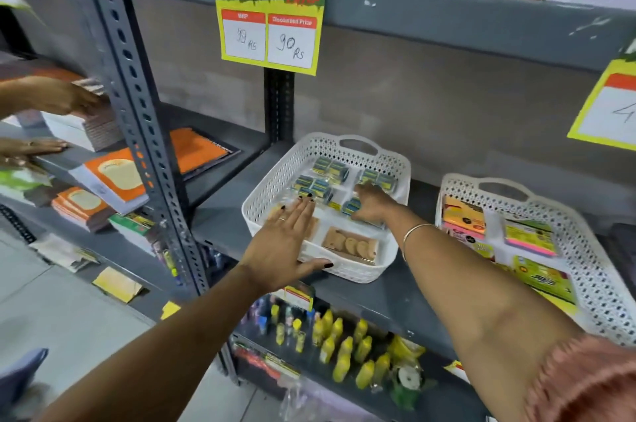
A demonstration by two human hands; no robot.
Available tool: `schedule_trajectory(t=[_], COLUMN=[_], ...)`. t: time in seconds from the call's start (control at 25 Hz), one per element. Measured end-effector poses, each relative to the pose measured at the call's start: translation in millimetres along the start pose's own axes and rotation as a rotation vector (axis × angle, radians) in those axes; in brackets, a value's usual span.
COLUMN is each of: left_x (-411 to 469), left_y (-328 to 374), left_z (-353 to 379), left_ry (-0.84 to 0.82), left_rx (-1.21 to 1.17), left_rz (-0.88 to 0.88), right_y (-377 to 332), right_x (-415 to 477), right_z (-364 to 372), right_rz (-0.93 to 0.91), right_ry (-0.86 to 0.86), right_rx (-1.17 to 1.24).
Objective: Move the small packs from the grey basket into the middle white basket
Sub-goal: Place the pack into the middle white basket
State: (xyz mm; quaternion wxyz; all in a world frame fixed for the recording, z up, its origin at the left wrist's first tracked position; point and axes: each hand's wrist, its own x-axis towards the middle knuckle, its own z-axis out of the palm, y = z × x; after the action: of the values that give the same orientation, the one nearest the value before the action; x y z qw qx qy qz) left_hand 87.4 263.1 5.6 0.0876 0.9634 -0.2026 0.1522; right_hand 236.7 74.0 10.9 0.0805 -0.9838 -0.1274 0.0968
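Observation:
The middle white basket (272, 191) stands on the grey shelf. Several small blue-and-yellow packs (330, 169) lie in its back half, and a brown pack with round shapes (351, 245) lies at its front. My right hand (373, 204) reaches into the basket from the right, fingers curled down on a small pack (352, 206) near the middle. My left hand (285, 239) lies flat and spread over the basket's front-left corner, thumb along the front rim, with nothing in it. No grey basket is in view.
A second white basket (592, 249) with bright sticky-note packs stands to the right. A price sign (270, 19) hangs from the shelf above. Yellow bottles (340, 342) fill the shelf below. Another person's hands (58, 96) touch notebook stacks on the left rack.

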Motion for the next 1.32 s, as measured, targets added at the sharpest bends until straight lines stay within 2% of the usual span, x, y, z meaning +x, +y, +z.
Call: schedule_trajectory(t=[0.24,0.4,0.52,0.68,0.8,0.88,0.96,1.08,1.16,1.32], left_x=[2.0,-0.1,-1.3,8.9,30.3,38.1,37.6,28.3,23.3,21.0], left_y=[2.7,5.5,8.4,51.4,134.5,187.1,215.8,226.8,225.4,225.4], left_z=[-0.7,-3.9,-4.9,-11.9,-5.2,10.6,27.4,44.3,45.5,46.5], left_ry=[-0.009,-0.032,-0.049,0.036,0.108,0.094,0.045,-0.038,-0.098,-0.106], left_rx=[0.011,0.004,0.041,0.106,0.02,-0.018,0.01,0.064,0.099,0.135], left_rz=[0.003,-0.004,-0.022,-0.034,0.161,0.308,0.374,0.352,0.31,0.284], right_y=[1.8,14.9,50.2,118.8,171.9,209.2,247.5,300.1,325.9,358.3], right_x=[-9.2,-37.7,-76.4,-141.1,-194.6,-230.6,-262.5,-307.7,-332.6,-348.2], right_z=[-1.7,-31.9,-56.1,-71.5,-77.8,-75.2,-65.7,-46.2,-29.9,-5.6], right_rz=[0.004,-0.005,0.054,0.216,0.389,0.529,0.654,0.905,1.049,1.073], right_ry=[-0.026,0.206,0.344,0.437,0.518,0.549,0.578,0.458,0.376,0.334], right_rx=[0.019,0.083,0.114,0.143,0.124,0.112,0.088,0.012,0.056,0.204])
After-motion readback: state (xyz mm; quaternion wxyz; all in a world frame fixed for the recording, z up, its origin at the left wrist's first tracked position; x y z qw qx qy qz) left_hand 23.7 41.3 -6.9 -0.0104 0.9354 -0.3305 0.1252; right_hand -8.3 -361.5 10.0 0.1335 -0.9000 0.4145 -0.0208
